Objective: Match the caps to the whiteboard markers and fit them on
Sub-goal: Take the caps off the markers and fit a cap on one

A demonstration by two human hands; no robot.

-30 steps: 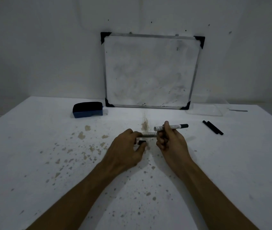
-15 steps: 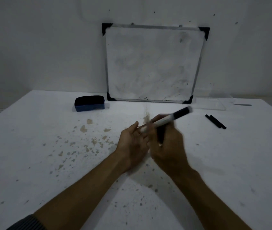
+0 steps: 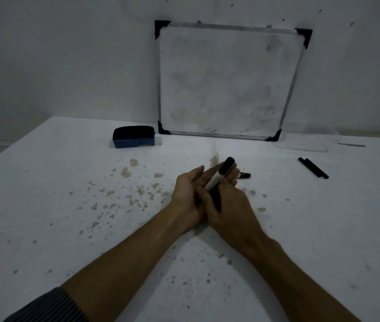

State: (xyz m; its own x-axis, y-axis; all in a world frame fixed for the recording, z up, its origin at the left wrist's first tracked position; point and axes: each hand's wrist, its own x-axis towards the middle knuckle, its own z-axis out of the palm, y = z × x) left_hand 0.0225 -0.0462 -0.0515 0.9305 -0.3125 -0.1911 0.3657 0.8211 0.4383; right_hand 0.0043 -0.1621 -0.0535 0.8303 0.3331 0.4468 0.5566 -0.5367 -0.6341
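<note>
A white whiteboard marker (image 3: 216, 180) with a black cap on its upper end points up and away at the table's middle. My right hand (image 3: 229, 208) grips its lower part, together with a short black piece (image 3: 216, 201) that I cannot identify. My left hand (image 3: 187, 189) lies against it palm-inward, its fingers stretched under the marker's barrel. Just behind my fingers, the black end of another marker (image 3: 245, 175) lies on the table. Two black caps or pens (image 3: 313, 168) lie side by side at the right.
A small whiteboard (image 3: 228, 82) leans against the wall at the back. A blue and black eraser (image 3: 134, 137) sits to its left, and a clear plastic lid (image 3: 300, 145) to its right. The white table (image 3: 68, 205) is speckled with brown stains.
Both hands lifted from the table and came together. The white marker swung from lying level to pointing up and away. A dark marker now lies on the table behind the fingers.
</note>
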